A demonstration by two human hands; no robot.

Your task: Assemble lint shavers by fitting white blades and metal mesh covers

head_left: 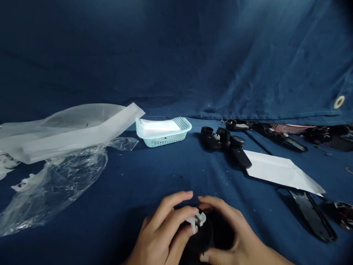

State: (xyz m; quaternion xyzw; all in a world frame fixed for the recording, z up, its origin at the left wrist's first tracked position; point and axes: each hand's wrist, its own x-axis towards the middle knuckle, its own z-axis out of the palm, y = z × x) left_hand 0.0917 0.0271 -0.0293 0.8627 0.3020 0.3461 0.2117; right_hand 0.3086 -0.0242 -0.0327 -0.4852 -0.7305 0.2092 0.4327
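At the bottom middle, my left hand point(168, 230) pinches a small white plastic part point(197, 219) between thumb and fingers. That piece sits over a round black part point(200, 237), touching or just above it; I cannot tell which. My right hand point(234, 230) curves round the black part from the right, with fingers at its far side and the thumb at its near side. Much of the black part is dark and covered by both hands, so its full shape is hidden.
A light blue basket point(165, 141) holds white paper. Clear plastic bags point(63, 184) and white wrapping point(82, 138) lie left. Black plastic parts point(239, 156), a white sheet point(281, 171), a long black shell point(313, 215) and a pink basket point(292, 128) lie right. Blue cloth point(176, 59) hangs behind.
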